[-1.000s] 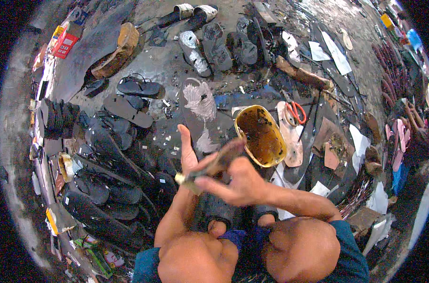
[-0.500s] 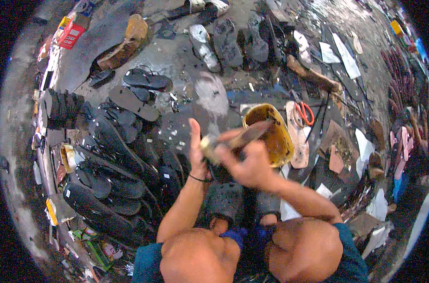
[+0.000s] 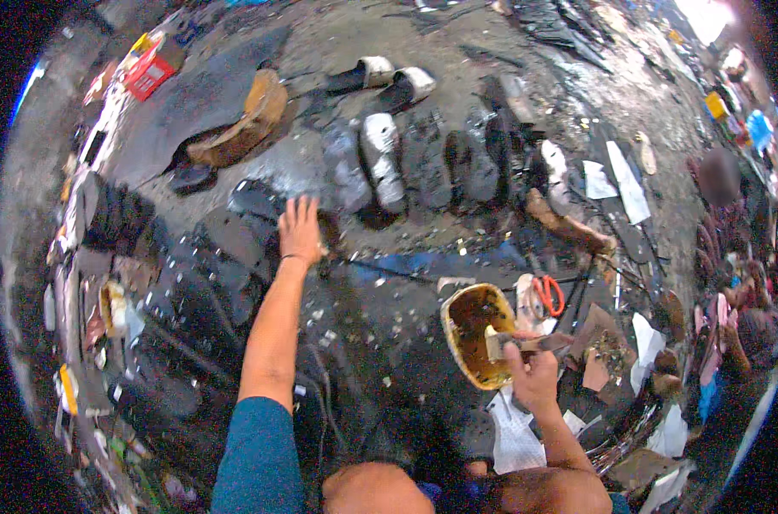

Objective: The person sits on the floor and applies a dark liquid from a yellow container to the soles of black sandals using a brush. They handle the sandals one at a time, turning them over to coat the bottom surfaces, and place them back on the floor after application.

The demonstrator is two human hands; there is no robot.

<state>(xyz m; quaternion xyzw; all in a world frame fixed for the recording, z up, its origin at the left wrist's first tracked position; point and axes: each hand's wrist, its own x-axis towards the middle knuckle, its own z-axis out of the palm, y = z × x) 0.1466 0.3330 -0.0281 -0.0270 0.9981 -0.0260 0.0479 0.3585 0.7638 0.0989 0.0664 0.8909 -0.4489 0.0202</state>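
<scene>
Gluing step in hand. Right hand (image 3: 534, 377) grips a brush (image 3: 521, 344), bristles at the yellow glue tin (image 3: 479, 336). Left hand (image 3: 301, 230), fingers spread, reaches a dark sole (image 3: 235, 201), contact unclear. Next: grasp it firmly.

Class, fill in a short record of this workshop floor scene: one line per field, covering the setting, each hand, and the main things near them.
Setting: cluttered dark floor strewn with footwear and scraps
Left hand: stretched forward, fingers spread, on or just over dark soles; whether it grips anything cannot be told
Right hand: shut on a brush
Brush tip: at the rim of a yellow-brown tin
Beside the tin: red-handled scissors
Further off: row of shoes
</scene>
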